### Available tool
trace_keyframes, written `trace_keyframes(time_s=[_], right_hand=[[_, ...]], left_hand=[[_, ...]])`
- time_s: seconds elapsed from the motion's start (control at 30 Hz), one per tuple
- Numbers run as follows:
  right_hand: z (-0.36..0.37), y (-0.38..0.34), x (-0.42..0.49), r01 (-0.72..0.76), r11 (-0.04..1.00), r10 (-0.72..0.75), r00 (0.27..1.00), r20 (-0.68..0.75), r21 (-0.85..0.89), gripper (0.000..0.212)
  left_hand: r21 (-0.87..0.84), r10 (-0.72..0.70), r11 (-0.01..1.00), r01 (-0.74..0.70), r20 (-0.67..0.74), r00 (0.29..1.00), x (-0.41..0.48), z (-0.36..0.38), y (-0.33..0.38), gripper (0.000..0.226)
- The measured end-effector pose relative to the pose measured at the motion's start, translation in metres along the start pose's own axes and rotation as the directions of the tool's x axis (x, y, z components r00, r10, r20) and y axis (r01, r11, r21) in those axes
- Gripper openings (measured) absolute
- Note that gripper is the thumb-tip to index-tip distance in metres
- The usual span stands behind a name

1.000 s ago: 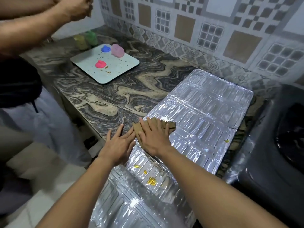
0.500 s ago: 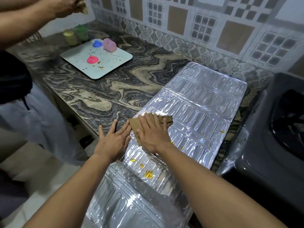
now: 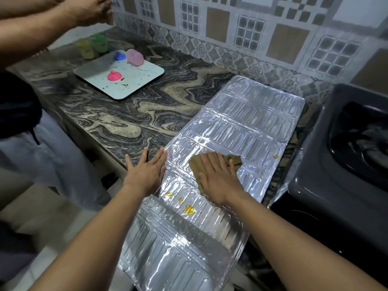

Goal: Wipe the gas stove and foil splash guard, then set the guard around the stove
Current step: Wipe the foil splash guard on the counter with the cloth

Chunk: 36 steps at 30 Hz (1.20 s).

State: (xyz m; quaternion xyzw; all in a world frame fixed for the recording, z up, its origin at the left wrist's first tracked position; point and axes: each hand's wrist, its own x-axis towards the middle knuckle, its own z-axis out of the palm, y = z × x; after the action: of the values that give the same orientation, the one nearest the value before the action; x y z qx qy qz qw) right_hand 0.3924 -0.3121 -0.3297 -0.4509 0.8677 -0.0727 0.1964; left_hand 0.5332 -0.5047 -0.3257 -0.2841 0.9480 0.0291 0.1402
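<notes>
The silver foil splash guard (image 3: 247, 120) lies flat across the marble counter, its near end hanging over the counter's front edge. My right hand (image 3: 218, 177) presses flat on a brown cloth (image 3: 233, 159) in the middle of the guard. My left hand (image 3: 147, 171) rests flat, fingers spread, on the counter against the guard's left edge. Yellow stains (image 3: 189, 209) sit on the foil just below the cloth, and one small spot (image 3: 275, 156) lies near the right edge. The dark grey gas stove (image 3: 340, 169) stands at the right.
On the marble counter (image 3: 130, 116) a white tray (image 3: 123, 89) holds pink, blue and lilac blobs, with two small jars (image 3: 92, 46) behind it. Another person stands at the left, hands (image 3: 92, 9) raised over the counter. A tiled wall runs behind.
My right hand has slid the cloth to the right across the guard, away from my left hand. My left hand stays at the guard's left edge.
</notes>
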Motion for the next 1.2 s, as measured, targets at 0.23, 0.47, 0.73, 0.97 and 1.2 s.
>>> trace_keyframes(time_s=[0.23, 0.47, 0.73, 0.97, 1.2], right_hand=[[0.0, 0.021, -0.038, -0.13, 0.991, 0.13, 0.991, 0.015, 0.006, 0.063], [-0.004, 0.022, -0.055, -0.248, 0.969, 0.248, 0.968, 0.041, 0.002, 0.066], [-0.026, 0.004, -0.06, -0.322, 0.944, 0.324, 0.946, 0.019, -0.072, 0.067], [-0.063, -0.003, -0.05, -0.306, 0.95, 0.313, 0.941, -0.129, 0.068, 0.052], [-0.067, 0.005, -0.051, -0.163, 0.985, 0.17, 0.939, -0.298, 0.048, 0.038]], left_hand=[[0.042, -0.018, 0.999, 0.016, 0.043, 0.999, 0.0, -0.006, 0.005, 0.058], [0.094, -0.03, 0.995, 0.021, 0.098, 0.995, -0.003, -0.014, 0.013, 0.091], [0.1, -0.041, 0.995, 0.029, 0.117, 0.992, -0.006, -0.018, 0.017, 0.095], [0.099, -0.042, 0.995, 0.029, 0.136, 0.99, -0.003, -0.016, 0.015, 0.11], [0.092, -0.044, 0.995, 0.031, 0.137, 0.99, -0.004, -0.016, 0.016, 0.107]])
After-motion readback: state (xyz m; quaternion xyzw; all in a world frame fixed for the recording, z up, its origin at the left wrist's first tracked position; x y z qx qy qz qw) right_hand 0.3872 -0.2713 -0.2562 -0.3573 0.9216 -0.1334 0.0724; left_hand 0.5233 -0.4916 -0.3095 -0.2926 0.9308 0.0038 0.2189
